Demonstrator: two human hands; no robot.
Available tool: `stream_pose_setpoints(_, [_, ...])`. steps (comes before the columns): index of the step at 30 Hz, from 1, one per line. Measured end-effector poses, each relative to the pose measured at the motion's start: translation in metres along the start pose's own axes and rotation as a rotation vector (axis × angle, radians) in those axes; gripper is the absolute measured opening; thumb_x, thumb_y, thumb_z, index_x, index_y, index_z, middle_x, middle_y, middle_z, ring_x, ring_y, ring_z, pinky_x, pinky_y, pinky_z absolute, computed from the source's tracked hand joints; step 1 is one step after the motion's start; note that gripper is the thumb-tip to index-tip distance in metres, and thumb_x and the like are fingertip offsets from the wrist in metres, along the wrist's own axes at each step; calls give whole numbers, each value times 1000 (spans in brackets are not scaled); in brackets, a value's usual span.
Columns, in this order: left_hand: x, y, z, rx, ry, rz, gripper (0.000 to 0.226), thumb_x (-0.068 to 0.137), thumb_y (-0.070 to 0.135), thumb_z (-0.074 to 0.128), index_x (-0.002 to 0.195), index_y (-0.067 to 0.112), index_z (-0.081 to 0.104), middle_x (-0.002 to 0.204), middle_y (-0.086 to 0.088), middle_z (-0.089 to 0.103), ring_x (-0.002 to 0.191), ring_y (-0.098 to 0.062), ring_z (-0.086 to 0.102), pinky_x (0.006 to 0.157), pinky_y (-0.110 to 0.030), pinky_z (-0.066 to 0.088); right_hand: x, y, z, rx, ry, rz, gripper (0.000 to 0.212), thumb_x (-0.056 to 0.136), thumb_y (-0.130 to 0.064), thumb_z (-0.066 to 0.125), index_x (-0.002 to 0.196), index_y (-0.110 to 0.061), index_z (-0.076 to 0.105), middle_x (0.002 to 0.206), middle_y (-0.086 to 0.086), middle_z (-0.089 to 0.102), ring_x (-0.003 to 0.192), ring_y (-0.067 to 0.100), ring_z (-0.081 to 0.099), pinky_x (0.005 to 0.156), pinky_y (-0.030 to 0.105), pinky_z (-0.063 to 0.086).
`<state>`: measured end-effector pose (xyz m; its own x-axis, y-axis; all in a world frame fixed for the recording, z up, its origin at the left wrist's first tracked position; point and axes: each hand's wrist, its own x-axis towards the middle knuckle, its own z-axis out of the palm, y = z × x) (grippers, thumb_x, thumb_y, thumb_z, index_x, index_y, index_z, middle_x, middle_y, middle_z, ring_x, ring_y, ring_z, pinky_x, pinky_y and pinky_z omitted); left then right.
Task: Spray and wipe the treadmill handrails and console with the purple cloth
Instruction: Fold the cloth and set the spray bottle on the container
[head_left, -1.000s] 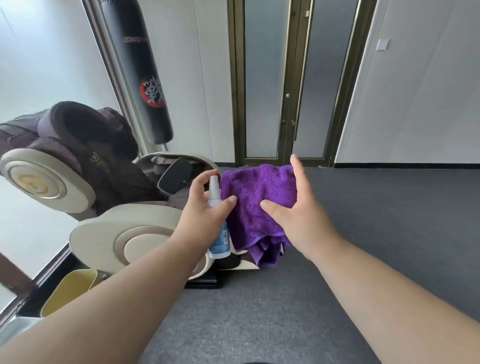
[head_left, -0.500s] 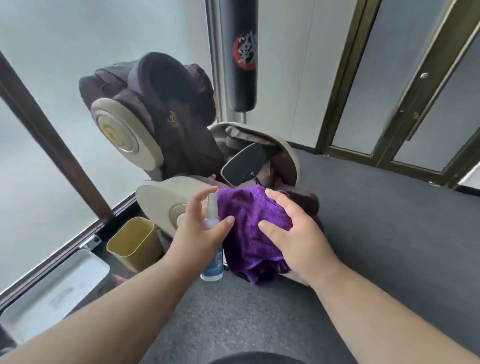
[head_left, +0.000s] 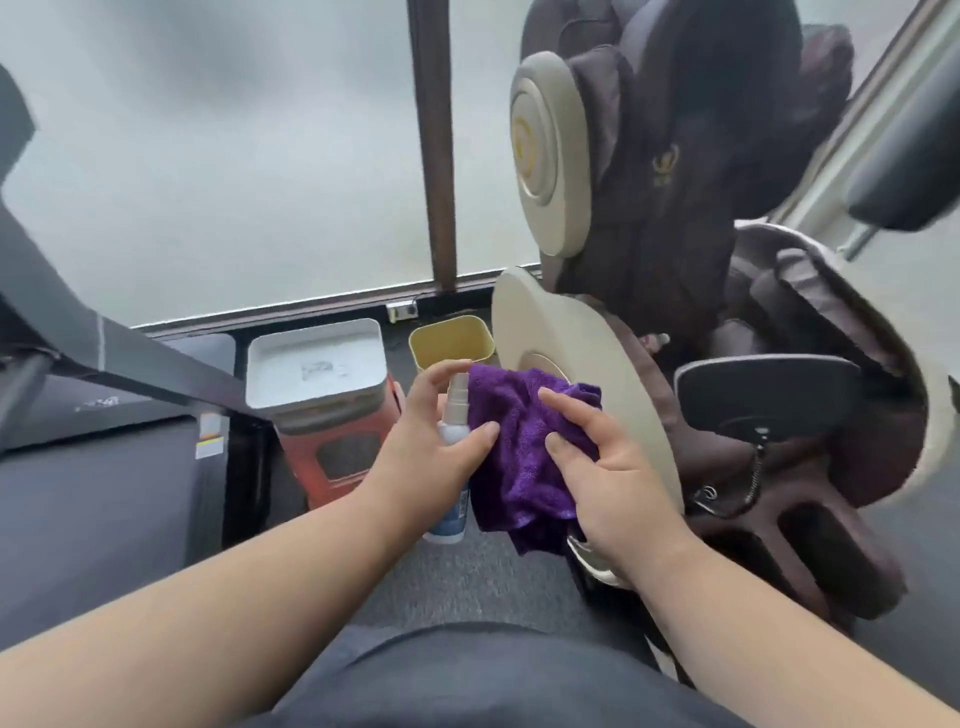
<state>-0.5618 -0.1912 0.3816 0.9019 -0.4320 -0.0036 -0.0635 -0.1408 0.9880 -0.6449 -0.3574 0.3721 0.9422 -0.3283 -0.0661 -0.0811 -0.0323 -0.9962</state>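
Left hand (head_left: 421, 457) wrapped around a small spray bottle (head_left: 453, 457), thumb pressed on the near side, forefinger raised close to the nozzle top; bottle upright, label end showing below the palm. Right hand (head_left: 608, 478) holding the purple cloth (head_left: 519, 441), fingers spread and curled over the bunched fabric, thumb tucked against its near edge. Cloth touching the bottle on its right side, both carried in mid-air in front of the body, above the grey carpet. Nozzle apparently aimed toward the cloth, though no spray mist visible. Treadmill (head_left: 93, 338) at far left: one dark slanted upright and part of the deck in view, well apart from both hands. Console not identifiable in this view; handrails only partly shown, if at all. Progress judged as early: cloth and bottle in hand, no contact yet with any treadmill surface, no wet streaks discernible on the dark frame. Remaining, by that judgement: wetting of the cloth or the surfaces, then wiping of both handrails and the console. Also present: massage chair (head_left: 675, 218) at right, just behind the cloth, yellow bin (head_left: 452, 338) and white lidded box (head_left: 317, 364) on a red stool (head_left: 337, 462) between treadmill and chair.
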Motion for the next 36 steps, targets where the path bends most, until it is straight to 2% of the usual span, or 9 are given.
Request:
stream_pose_setpoints(7, [26,-30,-83,-63,280,-87,55,81,26,72,119,58,47,108,4,69,91,-10,72,74,-18,54,93,1,82,15,-294,15,45,74,-36,78,116,-48,65,114,-11,72,105,11,69,84,29,58])
stream_pose_setpoints(11, [67,-52,-136,-136,321,-117,54,83,29,70,123,54,44,119,-5,63,99,-16,70,84,-29,58,160,17,143,92,-332,67,53,67,-38,84,116,-42,66,114,-7,72,104,17,70,80,31,58])
stream_pose_setpoints(14, [112,-71,-187,-145,321,-131,51,85,21,58,122,53,42,116,-8,65,95,-16,68,78,-21,54,220,24,196,96,-326,87,50,69,-36,83,115,-41,66,116,-5,72,107,20,69,84,35,58])
stream_pose_setpoints(18, [181,-106,-255,-80,257,-223,62,83,10,44,127,52,30,100,-3,61,78,-15,58,78,-30,51,295,36,259,105,-260,124,45,69,-31,81,111,-38,69,113,-5,72,105,17,70,82,30,57])
stream_pose_setpoints(23, [239,-157,-300,121,301,-360,70,97,15,56,151,37,18,128,18,52,106,8,54,95,-8,36,357,50,297,109,-138,196,41,70,-29,80,108,-41,69,109,-9,73,101,14,71,77,28,58])
stream_pose_setpoints(26, [273,-202,-327,211,517,-487,34,89,26,69,116,36,52,105,18,60,95,-1,59,81,-16,42,387,67,307,49,-73,248,44,68,-35,79,109,-46,66,109,-14,71,101,15,70,79,35,58])
stream_pose_setpoints(30, [317,-277,-362,227,611,-616,32,85,30,74,98,41,48,93,17,55,81,6,52,64,-12,34,417,95,320,-11,-107,316,47,66,-41,79,110,-49,65,105,-22,70,86,16,71,51,22,51])
stream_pose_setpoints(34, [345,-349,-394,384,594,-676,35,86,30,74,92,43,42,83,19,50,71,6,47,55,-15,31,431,116,322,-78,-146,369,52,65,-43,79,115,-48,64,113,-19,68,100,23,71,80,41,56])
stream_pose_setpoints(36, [358,-383,-404,435,604,-689,33,85,30,75,91,43,46,87,11,50,71,3,47,55,-19,33,433,124,315,-77,-158,386,53,65,-42,79,116,-47,64,114,-16,70,96,21,72,76,42,58])
